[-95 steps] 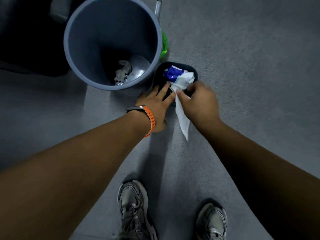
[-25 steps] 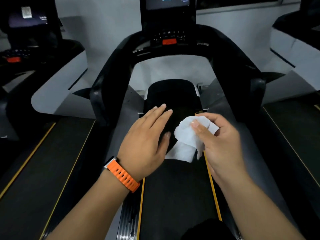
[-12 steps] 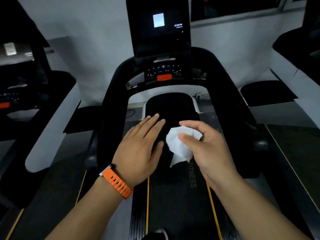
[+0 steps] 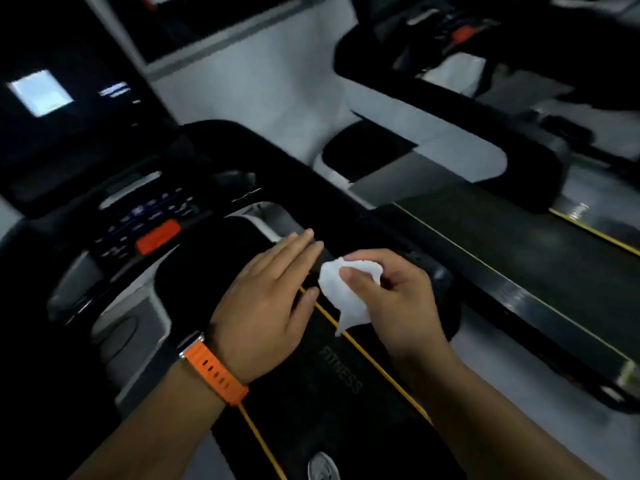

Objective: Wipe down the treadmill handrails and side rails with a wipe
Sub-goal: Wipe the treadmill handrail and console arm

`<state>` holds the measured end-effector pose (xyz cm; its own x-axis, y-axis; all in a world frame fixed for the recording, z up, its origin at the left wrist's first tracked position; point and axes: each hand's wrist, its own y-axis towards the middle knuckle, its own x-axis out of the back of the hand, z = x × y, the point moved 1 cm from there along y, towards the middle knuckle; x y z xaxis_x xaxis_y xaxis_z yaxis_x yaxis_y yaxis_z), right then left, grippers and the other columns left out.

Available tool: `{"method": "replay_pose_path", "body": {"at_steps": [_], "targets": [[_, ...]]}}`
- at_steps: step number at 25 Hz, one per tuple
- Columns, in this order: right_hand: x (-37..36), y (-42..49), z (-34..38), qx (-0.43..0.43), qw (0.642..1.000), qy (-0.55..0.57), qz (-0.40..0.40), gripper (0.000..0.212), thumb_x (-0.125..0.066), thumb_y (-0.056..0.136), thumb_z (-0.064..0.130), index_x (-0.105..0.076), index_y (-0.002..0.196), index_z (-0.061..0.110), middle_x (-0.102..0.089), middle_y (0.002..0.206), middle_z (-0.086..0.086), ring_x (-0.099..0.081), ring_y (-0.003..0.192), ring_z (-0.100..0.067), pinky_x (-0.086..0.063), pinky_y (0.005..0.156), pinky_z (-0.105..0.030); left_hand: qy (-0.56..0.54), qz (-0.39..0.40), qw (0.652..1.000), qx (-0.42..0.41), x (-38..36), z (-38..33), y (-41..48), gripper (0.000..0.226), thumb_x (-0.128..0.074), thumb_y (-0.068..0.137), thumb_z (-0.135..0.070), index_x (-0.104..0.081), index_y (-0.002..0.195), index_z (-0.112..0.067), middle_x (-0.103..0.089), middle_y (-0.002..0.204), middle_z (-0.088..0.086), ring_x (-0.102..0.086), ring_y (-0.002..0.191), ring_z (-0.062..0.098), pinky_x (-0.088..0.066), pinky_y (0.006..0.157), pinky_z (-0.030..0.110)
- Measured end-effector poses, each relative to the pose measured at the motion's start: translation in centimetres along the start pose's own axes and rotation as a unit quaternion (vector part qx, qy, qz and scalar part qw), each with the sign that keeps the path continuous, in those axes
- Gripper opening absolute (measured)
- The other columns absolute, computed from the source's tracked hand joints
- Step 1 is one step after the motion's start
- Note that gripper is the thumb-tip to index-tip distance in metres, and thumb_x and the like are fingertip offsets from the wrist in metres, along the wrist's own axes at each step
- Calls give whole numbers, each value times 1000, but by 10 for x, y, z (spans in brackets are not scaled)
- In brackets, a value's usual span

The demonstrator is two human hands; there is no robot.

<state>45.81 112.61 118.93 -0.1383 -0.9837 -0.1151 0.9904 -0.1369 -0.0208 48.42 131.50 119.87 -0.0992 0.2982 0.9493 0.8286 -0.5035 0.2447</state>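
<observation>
My right hand (image 4: 398, 306) pinches the crumpled white wipe (image 4: 343, 296) between thumb and curled fingers, above the right yellow edge line of the treadmill belt (image 4: 329, 393) and near the black right handrail (image 4: 311, 188). I cannot tell if they touch. My left hand (image 4: 266, 306), fingers straight and together, hovers just left of the wipe, an orange strap (image 4: 216, 370) on its wrist. Beyond it is the console's red button (image 4: 157, 236).

Dim room, pale grey wall (image 4: 270, 81), second treadmill (image 4: 519, 251) at right, its dark belt edged yellow
</observation>
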Motion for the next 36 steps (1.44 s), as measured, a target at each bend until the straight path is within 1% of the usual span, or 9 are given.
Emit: {"method": "replay_pose_path", "body": {"at_steps": [6, 15, 21, 24, 27, 29, 31, 33, 36], "targets": [[76, 48, -55, -63, 968, 0, -244, 21, -72, 90, 11, -78, 84, 31, -75, 91, 9, -68, 85, -8, -52, 73, -32, -60, 100, 975, -190, -105, 8, 139, 61, -45, 99, -36, -41, 156, -16, -36, 165, 1, -32, 152, 17, -35, 121, 41], [109, 92, -110, -94, 896, -22, -433, 17, -69, 93, 11, -75, 92, 28, -73, 92, 15, -67, 86, -2, -52, 67, -14, -75, 176, 923, -335, -194, 13, 230, 65, -42, 102, -43, -32, 160, -15, -28, 168, 1, -25, 155, 16, -26, 124, 39], [109, 88, -154, -108, 813, -44, -570, 16, -70, 92, 10, -78, 91, 24, -76, 88, 6, -70, 85, -9, -56, 73, -24, -56, 206, 884, -416, -244, 23, 246, 68, -42, 99, -46, -39, 156, -10, -37, 164, 8, -35, 151, 23, -33, 122, 43], [95, 84, -184, -135, 767, -56, -625, 18, -70, 91, 9, -77, 89, 25, -75, 89, 7, -70, 87, -10, -54, 78, -26, -51, 223, 853, -470, -270, 21, 244, 68, -58, 97, -42, -42, 154, -9, -41, 161, 11, -41, 147, 26, -35, 121, 45], [100, 89, -202, -144, 744, -123, -641, 20, -70, 91, 10, -74, 88, 29, -72, 93, 6, -66, 88, -1, -52, 79, -20, -46, 202, 844, -495, -287, 12, 244, 68, -67, 92, -41, -50, 148, -8, -50, 154, 12, -50, 140, 27, -37, 119, 44], [115, 98, -211, -129, 724, -189, -651, 20, -71, 89, 9, -74, 92, 29, -66, 97, 2, -59, 86, 8, -43, 76, -8, -44, 191, 835, -514, -300, 9, 248, 64, -70, 90, -41, -56, 143, -9, -56, 148, 11, -54, 135, 28, -38, 117, 44], [126, 112, -222, -121, 719, -235, -643, 17, -71, 89, 9, -75, 95, 24, -64, 96, -1, -59, 85, 5, -40, 76, -6, -57, 174, 820, -542, -313, 8, 255, 56, -70, 90, -42, -62, 136, -10, -61, 141, 10, -58, 130, 28, -41, 114, 45], [128, 124, -234, -119, 744, -282, -594, 11, -68, 89, 13, -76, 96, 18, -68, 96, -1, -62, 88, -8, -45, 79, -17, -81, 156, 799, -576, -322, 7, 259, 50, -64, 93, -42, -67, 131, -10, -65, 136, 10, -60, 126, 29, -44, 110, 44], [121, 120, -247, -103, 783, -385, -478, 31, -55, 88, 18, -75, 112, 13, -70, 111, -4, -59, 102, -22, -40, 91, -21, -110, 136, 780, -601, -330, 4, 255, 43, -62, 96, -34, -68, 129, -7, -66, 134, 12, -62, 122, 30, -49, 105, 44]]}}
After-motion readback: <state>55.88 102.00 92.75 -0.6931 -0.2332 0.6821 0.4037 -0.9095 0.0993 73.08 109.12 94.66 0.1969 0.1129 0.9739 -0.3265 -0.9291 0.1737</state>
